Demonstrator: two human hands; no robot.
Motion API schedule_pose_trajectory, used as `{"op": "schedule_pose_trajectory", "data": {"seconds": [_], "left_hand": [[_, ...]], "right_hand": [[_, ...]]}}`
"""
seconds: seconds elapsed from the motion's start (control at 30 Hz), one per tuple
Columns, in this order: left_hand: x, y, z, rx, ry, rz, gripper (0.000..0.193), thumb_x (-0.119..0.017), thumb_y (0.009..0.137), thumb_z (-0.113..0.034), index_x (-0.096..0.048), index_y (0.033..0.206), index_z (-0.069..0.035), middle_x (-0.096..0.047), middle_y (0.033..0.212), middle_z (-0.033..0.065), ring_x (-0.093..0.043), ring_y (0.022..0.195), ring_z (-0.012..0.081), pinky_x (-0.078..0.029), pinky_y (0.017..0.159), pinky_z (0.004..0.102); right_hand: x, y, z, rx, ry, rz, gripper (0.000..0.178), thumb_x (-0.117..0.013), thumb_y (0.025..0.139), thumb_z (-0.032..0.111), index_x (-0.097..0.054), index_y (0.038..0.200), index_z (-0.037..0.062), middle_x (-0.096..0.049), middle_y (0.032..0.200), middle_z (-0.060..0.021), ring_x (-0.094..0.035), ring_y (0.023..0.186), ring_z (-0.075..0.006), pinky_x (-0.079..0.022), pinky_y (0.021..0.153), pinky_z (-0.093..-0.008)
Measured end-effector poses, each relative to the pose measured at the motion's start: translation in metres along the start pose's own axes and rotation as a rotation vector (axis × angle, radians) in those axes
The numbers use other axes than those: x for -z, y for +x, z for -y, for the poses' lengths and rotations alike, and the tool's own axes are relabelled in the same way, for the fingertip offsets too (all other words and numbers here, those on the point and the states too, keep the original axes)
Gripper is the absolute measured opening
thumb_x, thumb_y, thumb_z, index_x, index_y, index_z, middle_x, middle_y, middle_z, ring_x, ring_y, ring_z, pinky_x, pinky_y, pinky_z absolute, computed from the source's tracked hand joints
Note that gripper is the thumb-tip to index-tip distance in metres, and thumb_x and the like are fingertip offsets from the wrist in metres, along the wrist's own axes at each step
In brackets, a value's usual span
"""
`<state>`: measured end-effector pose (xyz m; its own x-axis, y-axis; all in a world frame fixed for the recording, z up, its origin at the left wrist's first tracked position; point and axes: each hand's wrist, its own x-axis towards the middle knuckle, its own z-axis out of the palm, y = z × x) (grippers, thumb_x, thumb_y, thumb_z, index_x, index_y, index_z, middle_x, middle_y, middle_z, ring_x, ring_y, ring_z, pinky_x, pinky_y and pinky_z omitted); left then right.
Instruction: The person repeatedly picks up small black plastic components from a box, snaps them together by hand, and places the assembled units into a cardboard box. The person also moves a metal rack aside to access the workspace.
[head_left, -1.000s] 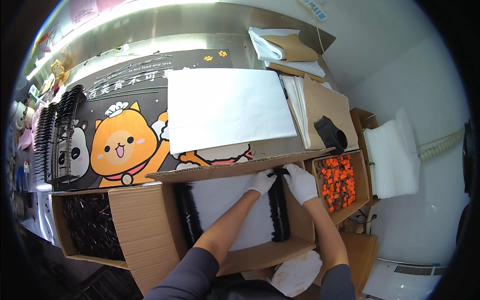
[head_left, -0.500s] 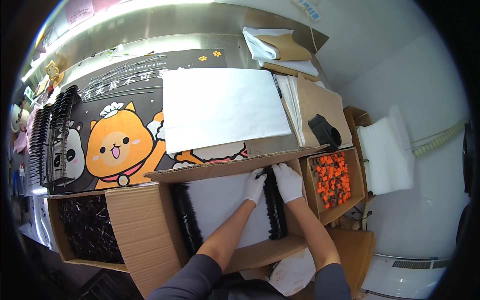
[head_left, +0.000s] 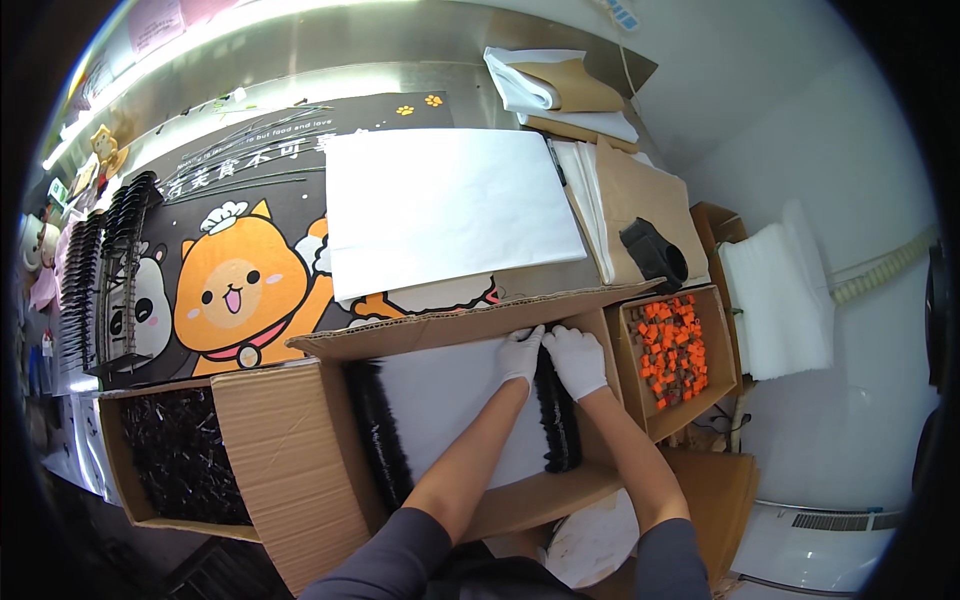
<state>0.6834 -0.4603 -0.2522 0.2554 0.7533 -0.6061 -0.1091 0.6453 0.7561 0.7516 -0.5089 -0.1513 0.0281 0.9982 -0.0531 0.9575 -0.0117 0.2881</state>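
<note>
Inside an open cardboard box [head_left: 545, 506], a white sheet [head_left: 440, 400] lies with a row of thin black pieces [head_left: 375, 430] along its left side. A second row of black pieces [head_left: 560, 425] runs down the right side. Both my hands wear white gloves and meet at the far end of that right row. My left hand [head_left: 520, 355] is closed at the row's inner edge, fingertips pointing away. My right hand [head_left: 576, 362] curls over the outer edge beside it. Whatever the fingertips pinch is hidden by the gloves.
A box of small orange and brown pieces [head_left: 672, 350] stands to the right, a box of black pieces [head_left: 185, 455] to the left. White paper sheets [head_left: 450, 210] and a black tape dispenser [head_left: 652, 252] lie beyond. A black rack [head_left: 115, 270] stands at the far left.
My left hand has moved slightly right and closer to my right hand. Black pieces seen at its fingertips before no longer show there. My right hand has stayed at the row's far end.
</note>
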Motion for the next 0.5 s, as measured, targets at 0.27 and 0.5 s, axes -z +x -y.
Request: {"op": "schedule_pose_trajectory", "data": {"seconds": [0.27,0.5], "left_hand": [[-0.010,0.003,0.017,-0.190,0.129,-0.173,0.048,-0.080,0.077,-0.030,-0.064,0.101,0.008,-0.070,0.096,0.0168,-0.066,0.088,0.0259,-0.051,0.085,0.0351],[-0.028,-0.001,0.009,-0.080,0.044,-0.227,0.032,-0.076,0.077,-0.018,-0.057,0.091,0.004,-0.066,0.087,0.0121,-0.060,0.080,0.0268,-0.048,0.080,0.0325]], "right_hand": [[0.051,-0.056,-0.010,-0.068,0.215,-0.025,0.005,-0.062,0.082,0.014,-0.064,0.087,0.0136,-0.062,0.083,-0.0059,-0.065,0.073,-0.0262,-0.053,0.063,-0.0374],[0.038,-0.109,0.011,-0.145,0.401,-0.178,0.005,-0.060,0.082,0.013,-0.064,0.085,0.0151,-0.062,0.081,-0.0025,-0.064,0.068,-0.0220,-0.051,0.061,-0.0344]]}}
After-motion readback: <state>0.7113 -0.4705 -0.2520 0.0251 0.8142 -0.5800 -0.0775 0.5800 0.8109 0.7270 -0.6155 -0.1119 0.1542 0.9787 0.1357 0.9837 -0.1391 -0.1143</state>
